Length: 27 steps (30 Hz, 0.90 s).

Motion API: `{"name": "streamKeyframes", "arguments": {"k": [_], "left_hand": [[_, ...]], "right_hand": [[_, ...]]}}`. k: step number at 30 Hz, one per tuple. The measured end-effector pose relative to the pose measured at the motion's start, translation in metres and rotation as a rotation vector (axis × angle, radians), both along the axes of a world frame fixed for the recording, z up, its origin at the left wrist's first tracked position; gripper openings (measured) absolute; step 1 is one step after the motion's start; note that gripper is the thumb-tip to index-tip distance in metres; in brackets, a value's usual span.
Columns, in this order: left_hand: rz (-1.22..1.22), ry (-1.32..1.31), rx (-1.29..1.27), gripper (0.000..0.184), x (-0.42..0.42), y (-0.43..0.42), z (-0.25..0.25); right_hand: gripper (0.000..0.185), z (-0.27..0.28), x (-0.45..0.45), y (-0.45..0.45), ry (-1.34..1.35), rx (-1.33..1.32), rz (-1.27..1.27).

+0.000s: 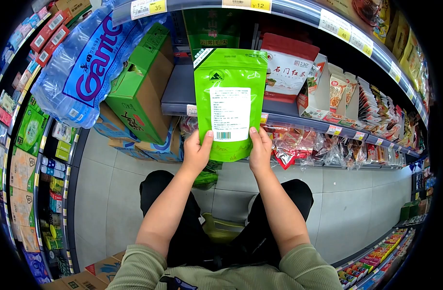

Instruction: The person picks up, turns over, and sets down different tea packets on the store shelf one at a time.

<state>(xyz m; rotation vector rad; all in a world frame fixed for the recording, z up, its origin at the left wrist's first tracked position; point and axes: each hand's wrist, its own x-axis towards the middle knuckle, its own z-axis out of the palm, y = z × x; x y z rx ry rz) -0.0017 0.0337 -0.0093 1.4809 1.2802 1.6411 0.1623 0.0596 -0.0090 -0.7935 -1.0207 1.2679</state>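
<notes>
A bright green pouch with a white printed label and a barcode is held upright in front of the shelf. My left hand grips its lower left edge, thumb on the front. At the lower right edge, my right hand holds it the same way. The fingers behind the pouch are hidden. Behind it stands a dark green package, and to its right a red and white bag stands on the shelf.
Plastic-wrapped blue bottles and a green and brown carton are stacked at the left. Snack packets fill the right shelf. A price-tagged shelf edge crosses overhead. My bent knees are below, above the tiled floor.
</notes>
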Motion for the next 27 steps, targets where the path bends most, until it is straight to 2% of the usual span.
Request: {"name": "streamKeyframes", "arguments": {"k": [18, 27], "left_hand": [[-0.026, -0.003, -0.034, 0.021, -0.0003, -0.002, 0.0037], [-0.037, 0.003, -0.039, 0.027, 0.0017, -0.0027, 0.0076]], "right_hand": [[0.028, -0.0028, 0.0006, 0.0006, -0.002, 0.003, 0.008], [0.028, -0.0012, -0.0001, -0.0009, 0.025, 0.01, 0.016]]}}
